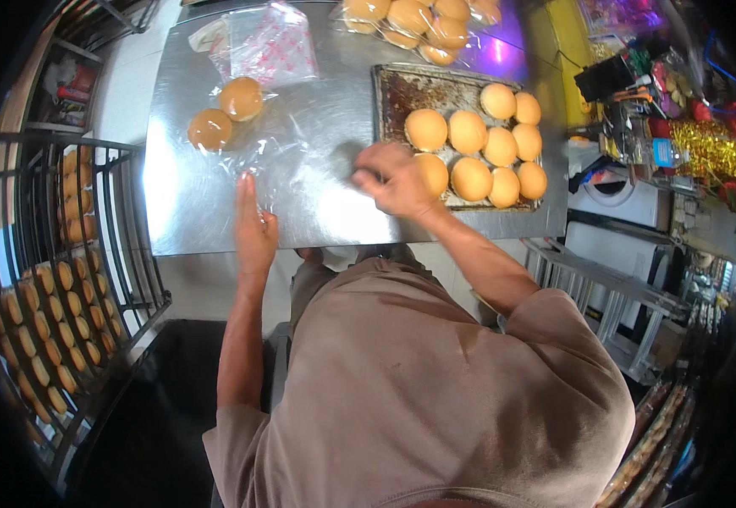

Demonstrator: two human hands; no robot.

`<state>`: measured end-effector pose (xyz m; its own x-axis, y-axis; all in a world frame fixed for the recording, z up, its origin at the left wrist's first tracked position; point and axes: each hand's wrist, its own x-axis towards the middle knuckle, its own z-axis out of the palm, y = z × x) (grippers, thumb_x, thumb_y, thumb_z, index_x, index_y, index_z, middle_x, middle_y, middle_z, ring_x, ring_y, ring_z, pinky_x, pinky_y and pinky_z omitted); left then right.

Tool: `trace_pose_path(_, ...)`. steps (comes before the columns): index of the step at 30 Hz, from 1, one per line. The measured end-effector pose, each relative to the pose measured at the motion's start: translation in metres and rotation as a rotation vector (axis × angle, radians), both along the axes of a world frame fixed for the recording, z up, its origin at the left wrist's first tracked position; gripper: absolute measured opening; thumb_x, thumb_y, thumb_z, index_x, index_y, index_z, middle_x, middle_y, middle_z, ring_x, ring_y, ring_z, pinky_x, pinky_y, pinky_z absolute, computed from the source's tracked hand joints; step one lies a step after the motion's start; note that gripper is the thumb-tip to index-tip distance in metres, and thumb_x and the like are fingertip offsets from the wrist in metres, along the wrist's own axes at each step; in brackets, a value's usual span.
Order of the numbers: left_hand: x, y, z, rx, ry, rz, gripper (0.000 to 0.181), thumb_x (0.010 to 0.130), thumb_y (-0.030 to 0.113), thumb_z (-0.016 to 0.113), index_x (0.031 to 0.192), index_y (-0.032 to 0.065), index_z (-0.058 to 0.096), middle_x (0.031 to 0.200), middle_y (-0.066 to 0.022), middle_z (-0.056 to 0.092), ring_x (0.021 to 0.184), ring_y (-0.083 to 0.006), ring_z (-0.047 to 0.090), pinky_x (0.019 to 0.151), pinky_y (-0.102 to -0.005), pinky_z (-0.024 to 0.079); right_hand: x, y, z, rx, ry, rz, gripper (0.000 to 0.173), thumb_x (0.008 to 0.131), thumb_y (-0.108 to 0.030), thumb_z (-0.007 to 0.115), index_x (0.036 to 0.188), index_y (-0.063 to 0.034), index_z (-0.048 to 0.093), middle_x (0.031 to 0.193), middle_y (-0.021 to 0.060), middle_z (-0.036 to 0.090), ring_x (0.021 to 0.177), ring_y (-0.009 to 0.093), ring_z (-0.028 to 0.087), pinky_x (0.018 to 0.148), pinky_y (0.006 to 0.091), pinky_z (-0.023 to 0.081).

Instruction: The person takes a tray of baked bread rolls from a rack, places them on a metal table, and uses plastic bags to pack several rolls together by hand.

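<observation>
My left hand [256, 222] is at the near edge of a steel table, its thumb and fingers on the mouth of a clear plastic bag [263, 155]. Two round golden buns [241, 99] lie in the far end of that bag. My right hand [393, 181], blurred and with bent fingers, hovers over the steel beside the left edge of a baking tray [396, 101]; whether it holds anything cannot be told. Several loose buns [471, 179] stand on the tray, one partly behind my right hand.
Bagged buns [409, 18] lie at the table's far side. A stack of printed plastic bags [272, 44] is at the back left. Black racks [76, 136] with more buns stand to the left. A metal ladder [602, 286] and assorted goods are on the right.
</observation>
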<state>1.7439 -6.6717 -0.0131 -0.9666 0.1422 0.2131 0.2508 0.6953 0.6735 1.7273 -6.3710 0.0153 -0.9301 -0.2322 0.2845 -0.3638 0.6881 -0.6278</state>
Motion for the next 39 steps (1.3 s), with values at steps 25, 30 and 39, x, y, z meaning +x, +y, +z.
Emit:
trace_pose_path(25, -0.019, 0.000, 0.058, 0.176, 0.075, 0.114, 0.054, 0.080, -0.010, 0.056, 0.133, -0.0001, 0.058, 0.138, -0.0178, 0.057, 0.118, -0.0352, 0.061, 0.089, -0.0360, 0.054, -0.033, 0.100, 0.027, 0.512, -0.715, -0.690, 0.101, 0.055, -0.063, 0.087, 0.139, -0.0164, 0.057, 0.166, 0.0158, 0.013, 0.150, 0.045, 0.008, 0.111, 0.0723, 0.023)
trace_pose_path(30, -0.021, -0.007, 0.061, 0.165, 0.076, 0.084, 0.056, 0.080, -0.011, 0.056, 0.135, -0.0009, 0.056, 0.139, -0.0178, 0.056, 0.116, -0.0348, 0.062, 0.087, -0.0358, 0.054, -0.032, 0.097, 0.024, 0.542, -0.723, -0.695, 0.102, 0.055, -0.064, 0.087, 0.140, -0.0163, 0.056, 0.166, 0.0148, 0.014, 0.149, 0.046, 0.011, 0.109, 0.0714, 0.028)
trace_pose_path(39, -0.030, -0.006, 0.065, 0.086, 0.172, 0.068, 0.057, 0.080, -0.011, 0.056, 0.136, -0.0014, 0.055, 0.140, -0.0191, 0.054, 0.115, -0.0358, 0.062, 0.087, -0.0362, 0.055, -0.031, 0.109, 0.010, 0.424, -0.596, -0.724, 0.097, 0.060, -0.059, 0.086, 0.140, -0.0129, 0.055, 0.162, 0.0184, 0.024, 0.147, 0.048, 0.016, 0.115, 0.0537, 0.034)
